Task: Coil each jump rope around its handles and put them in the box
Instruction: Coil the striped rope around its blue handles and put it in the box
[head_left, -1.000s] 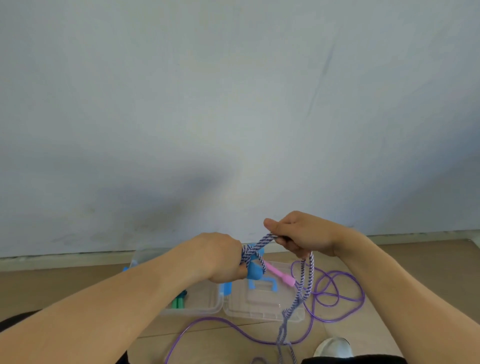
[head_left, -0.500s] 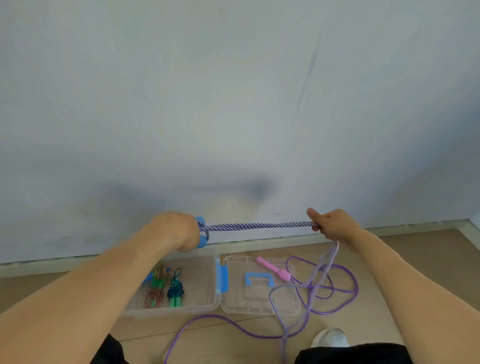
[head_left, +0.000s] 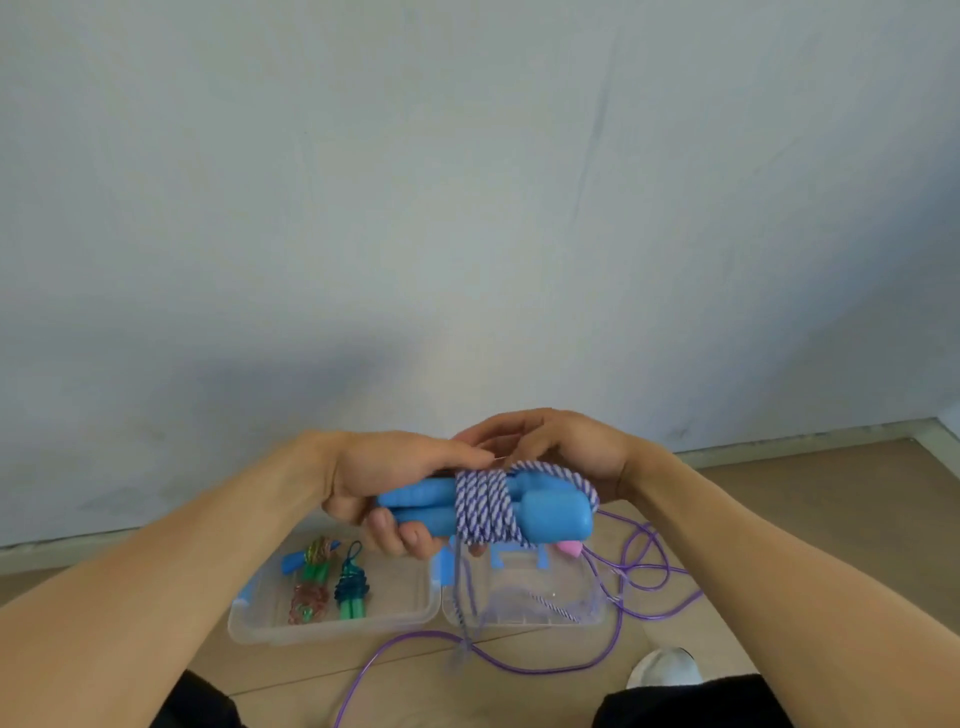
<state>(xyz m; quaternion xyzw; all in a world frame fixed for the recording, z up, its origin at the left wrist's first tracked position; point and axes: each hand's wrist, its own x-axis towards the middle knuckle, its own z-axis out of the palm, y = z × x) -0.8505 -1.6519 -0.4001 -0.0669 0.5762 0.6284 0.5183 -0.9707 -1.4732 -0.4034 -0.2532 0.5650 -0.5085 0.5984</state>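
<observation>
The fingers (head_left: 402, 540) of the left hand (head_left: 384, 478) clench the paired blue handles (head_left: 550, 514) above the open box (head_left: 332, 618), while the right hand (head_left: 561, 447) curls behind the braided rope (head_left: 485, 506), so slackening there could let the coils spring loose.

- Left hand (head_left: 387, 486) sits just left of the frame's centre line, low in the frame, fingers curled under and thumb laid over the top in a closed grasp on what it carries.
- Right hand (head_left: 561, 447) is just to its right, palm turned toward the left hand, fingers loosely bent and touching the left thumb.
- Both bare forearms run in from the lower corners of the frame.
</observation>
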